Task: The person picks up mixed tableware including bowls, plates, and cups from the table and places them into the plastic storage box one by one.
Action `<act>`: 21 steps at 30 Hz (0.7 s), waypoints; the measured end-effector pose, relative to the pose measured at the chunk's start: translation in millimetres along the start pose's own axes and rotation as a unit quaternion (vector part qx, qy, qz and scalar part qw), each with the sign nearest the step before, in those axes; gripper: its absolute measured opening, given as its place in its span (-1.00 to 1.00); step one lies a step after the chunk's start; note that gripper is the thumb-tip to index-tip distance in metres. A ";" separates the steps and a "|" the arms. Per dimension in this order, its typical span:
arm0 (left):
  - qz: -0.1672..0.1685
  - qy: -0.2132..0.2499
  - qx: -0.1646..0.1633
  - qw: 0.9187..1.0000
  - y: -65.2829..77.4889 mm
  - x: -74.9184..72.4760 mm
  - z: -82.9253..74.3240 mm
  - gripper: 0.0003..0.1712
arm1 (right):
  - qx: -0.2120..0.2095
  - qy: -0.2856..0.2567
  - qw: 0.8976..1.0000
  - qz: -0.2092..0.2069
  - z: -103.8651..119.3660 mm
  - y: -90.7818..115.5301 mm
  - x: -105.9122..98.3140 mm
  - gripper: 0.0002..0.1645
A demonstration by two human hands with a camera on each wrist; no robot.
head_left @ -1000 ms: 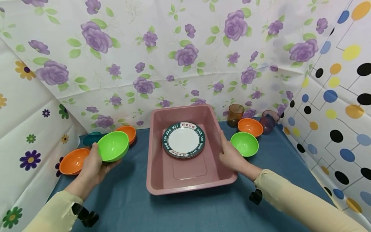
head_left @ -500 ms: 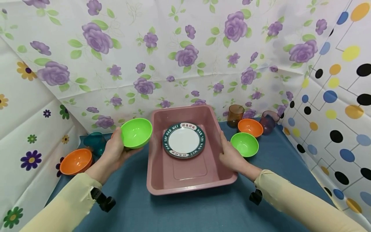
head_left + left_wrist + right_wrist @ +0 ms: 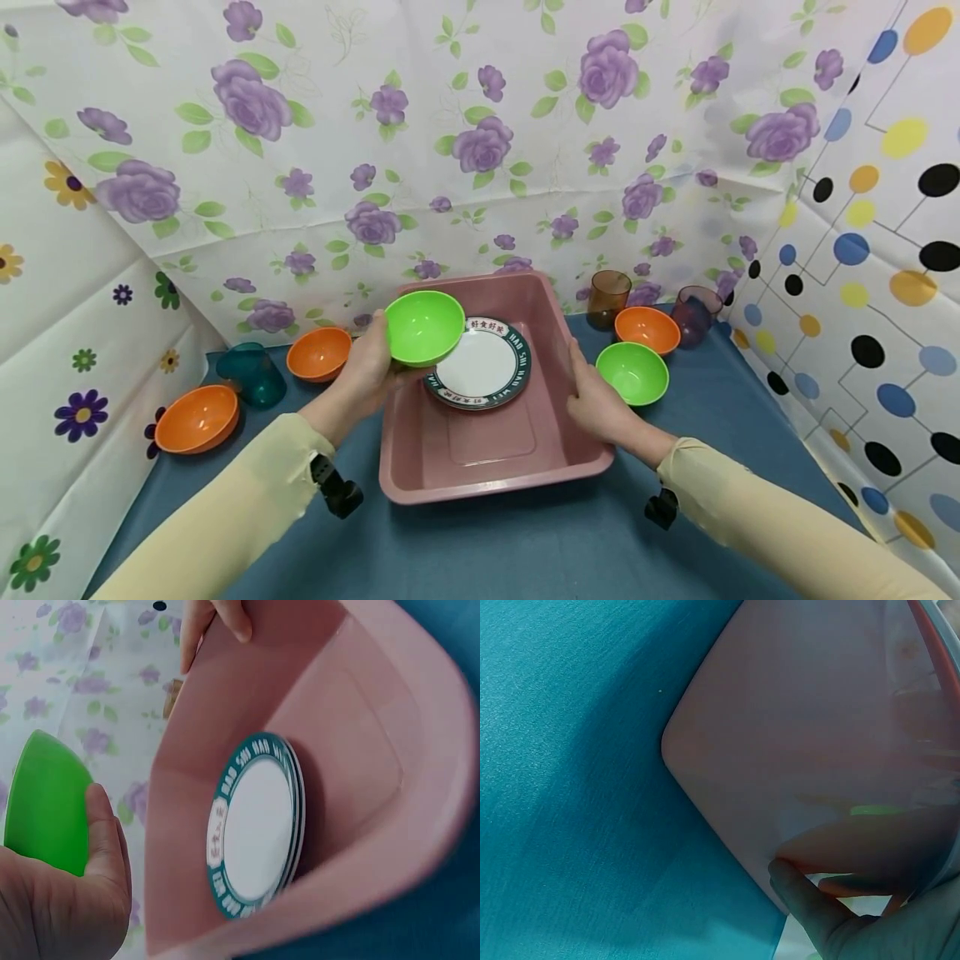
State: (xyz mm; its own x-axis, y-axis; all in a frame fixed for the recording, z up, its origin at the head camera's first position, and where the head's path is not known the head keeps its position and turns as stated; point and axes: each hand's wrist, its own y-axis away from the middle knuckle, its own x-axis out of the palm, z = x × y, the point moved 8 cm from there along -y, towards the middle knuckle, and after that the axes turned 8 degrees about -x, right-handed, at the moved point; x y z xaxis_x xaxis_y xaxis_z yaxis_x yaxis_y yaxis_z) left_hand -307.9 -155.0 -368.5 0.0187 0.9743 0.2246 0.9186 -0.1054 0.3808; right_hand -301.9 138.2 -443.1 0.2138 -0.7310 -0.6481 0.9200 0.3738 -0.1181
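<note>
A light green bowl [image 3: 425,327] is gripped at its left side by my left hand [image 3: 366,367], its open top facing me. It hangs over the left rim of the pink basin [image 3: 491,442] and hides part of a white plate [image 3: 480,367] with a green lettered border inside. In the left wrist view, stacked edges show under that plate [image 3: 259,825], while the bowl [image 3: 52,802] is seen from its side. My right hand [image 3: 596,400] holds the basin's right wall, thumb on its outside in the right wrist view; the basin is tilted towards me.
Left of the basin are two orange bowls [image 3: 197,419] and a teal cup [image 3: 252,375]. To its right stand another green bowl [image 3: 632,374], an orange bowl [image 3: 648,330], an amber cup [image 3: 608,298] and a purplish cup [image 3: 696,315]. Patterned cloth walls [image 3: 315,142] enclose the blue table.
My left hand has carried the green bowl rightwards and slightly up, from over the left-hand bowls to over the basin's left rim. My right hand and the basin have stayed put.
</note>
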 end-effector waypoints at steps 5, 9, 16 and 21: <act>0.001 0.017 -0.017 1.000 -6.4 22.7 5.6 -0.29 | -0.004 -0.002 1.000 -0.001 -0.4 0.1 0.3 0.11; 0.001 0.023 -0.032 0.999 -10.1 38.7 10.0 -0.29 | -0.007 0.001 1.000 -0.002 -0.6 0.2 0.1 0.11; 0.002 0.023 -0.045 0.999 -16.3 61.0 18.2 -0.30 | -0.009 0.000 1.000 -0.001 0.0 -0.1 0.2 0.10; 0.009 0.018 -0.046 0.999 -16.8 69.7 20.2 -0.32 | -0.003 -0.004 1.000 0.000 -0.6 -0.7 -0.3 0.10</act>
State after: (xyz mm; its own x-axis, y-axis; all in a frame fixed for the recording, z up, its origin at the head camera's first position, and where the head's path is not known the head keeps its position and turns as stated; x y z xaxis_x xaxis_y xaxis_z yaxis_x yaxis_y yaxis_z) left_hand -314.0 -81.3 -377.4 0.0202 0.9645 0.2633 0.8778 -0.1432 0.4572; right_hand -302.8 138.4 -443.3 0.2166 -0.7349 -0.6427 0.9177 0.3779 -0.1228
